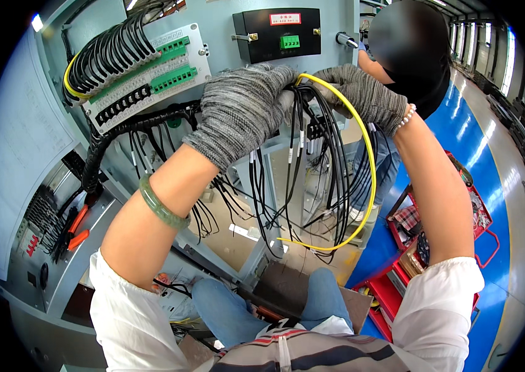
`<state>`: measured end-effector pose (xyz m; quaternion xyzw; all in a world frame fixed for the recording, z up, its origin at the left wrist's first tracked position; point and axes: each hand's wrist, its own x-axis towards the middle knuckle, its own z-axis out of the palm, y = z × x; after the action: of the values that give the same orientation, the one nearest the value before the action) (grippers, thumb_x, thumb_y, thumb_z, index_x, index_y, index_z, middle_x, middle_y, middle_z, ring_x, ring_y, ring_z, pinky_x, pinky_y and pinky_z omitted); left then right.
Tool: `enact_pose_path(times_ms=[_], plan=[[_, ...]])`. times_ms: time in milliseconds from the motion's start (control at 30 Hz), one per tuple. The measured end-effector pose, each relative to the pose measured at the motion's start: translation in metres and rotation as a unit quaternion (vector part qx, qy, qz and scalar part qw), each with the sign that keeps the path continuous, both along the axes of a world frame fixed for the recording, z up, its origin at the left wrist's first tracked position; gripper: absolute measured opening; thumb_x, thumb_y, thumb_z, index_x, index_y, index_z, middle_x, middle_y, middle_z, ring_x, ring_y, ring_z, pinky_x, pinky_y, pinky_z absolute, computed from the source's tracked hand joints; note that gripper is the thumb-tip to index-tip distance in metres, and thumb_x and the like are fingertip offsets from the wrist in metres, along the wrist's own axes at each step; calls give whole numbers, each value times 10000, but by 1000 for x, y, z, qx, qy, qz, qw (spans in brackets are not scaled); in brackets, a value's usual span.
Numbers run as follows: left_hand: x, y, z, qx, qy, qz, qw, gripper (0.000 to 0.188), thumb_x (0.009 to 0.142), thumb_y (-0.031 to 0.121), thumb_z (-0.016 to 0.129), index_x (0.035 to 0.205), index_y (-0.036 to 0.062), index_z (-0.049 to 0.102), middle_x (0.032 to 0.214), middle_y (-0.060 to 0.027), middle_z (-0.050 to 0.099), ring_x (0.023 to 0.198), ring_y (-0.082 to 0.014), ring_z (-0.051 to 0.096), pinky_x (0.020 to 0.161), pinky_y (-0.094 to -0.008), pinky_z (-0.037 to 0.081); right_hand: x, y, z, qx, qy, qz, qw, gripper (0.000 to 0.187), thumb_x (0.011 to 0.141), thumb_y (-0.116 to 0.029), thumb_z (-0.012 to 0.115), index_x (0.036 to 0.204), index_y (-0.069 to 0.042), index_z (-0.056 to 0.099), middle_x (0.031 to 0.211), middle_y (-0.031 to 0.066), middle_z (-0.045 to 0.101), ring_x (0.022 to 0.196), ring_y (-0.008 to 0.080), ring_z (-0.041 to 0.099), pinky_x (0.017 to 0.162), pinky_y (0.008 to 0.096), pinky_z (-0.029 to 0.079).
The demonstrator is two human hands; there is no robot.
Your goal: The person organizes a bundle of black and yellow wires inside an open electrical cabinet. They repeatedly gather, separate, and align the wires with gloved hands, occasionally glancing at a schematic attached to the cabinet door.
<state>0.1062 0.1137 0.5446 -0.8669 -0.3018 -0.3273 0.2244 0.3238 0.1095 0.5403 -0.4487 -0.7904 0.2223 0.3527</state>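
Observation:
Both my hands wear grey knitted gloves and are raised in front of the cabinet panel. My left hand (241, 105) is closed around the upper part of a bundle of black wires (337, 167). Just to its right, my right hand (368, 96) closes on the same bundle, its fingertips partly hidden. A yellow wire (371, 167) leaves the bundle between the hands and loops down to a loose end. The black wires hang with free ends, several bearing white marker sleeves. Above the hands a black box (278, 36) with a green connector is fixed to the panel.
A terminal module (151, 77) with wired green blocks sits at upper left. Orange-handled pliers (78, 229) lie on the cabinet at left. A person (427, 56) works beyond the panel at right. Red toolboxes (393, 291) stand on the blue floor (461, 142).

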Motion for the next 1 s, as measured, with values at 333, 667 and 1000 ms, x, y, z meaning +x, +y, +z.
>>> enact_pose_path(times_ms=[333,667,1000], plan=[[8,7,-5,34,9,54,998,228,848,258,574,1031,136,630,915,-69,638,843,-252,627,727,-360,503,11,7,1,106,-201,-51,972,796,834,-719,301,1204,-68,569,1008,163,645,894,225,631,785,322,503],[3,13,-7,50,6,28,998,267,857,289,563,1067,136,624,921,-79,645,853,-253,630,745,-367,504,-11,-11,12,29,-117,-50,991,489,837,-416,644,1105,-9,616,725,6,601,641,69,538,582,213,476],[5,4,-1,41,10,42,998,271,851,297,576,1066,143,630,924,-70,646,855,-247,633,738,-359,507,-13,-24,16,167,-132,8,977,655,796,-492,650,1213,-2,529,1034,142,627,910,188,606,838,314,493]])
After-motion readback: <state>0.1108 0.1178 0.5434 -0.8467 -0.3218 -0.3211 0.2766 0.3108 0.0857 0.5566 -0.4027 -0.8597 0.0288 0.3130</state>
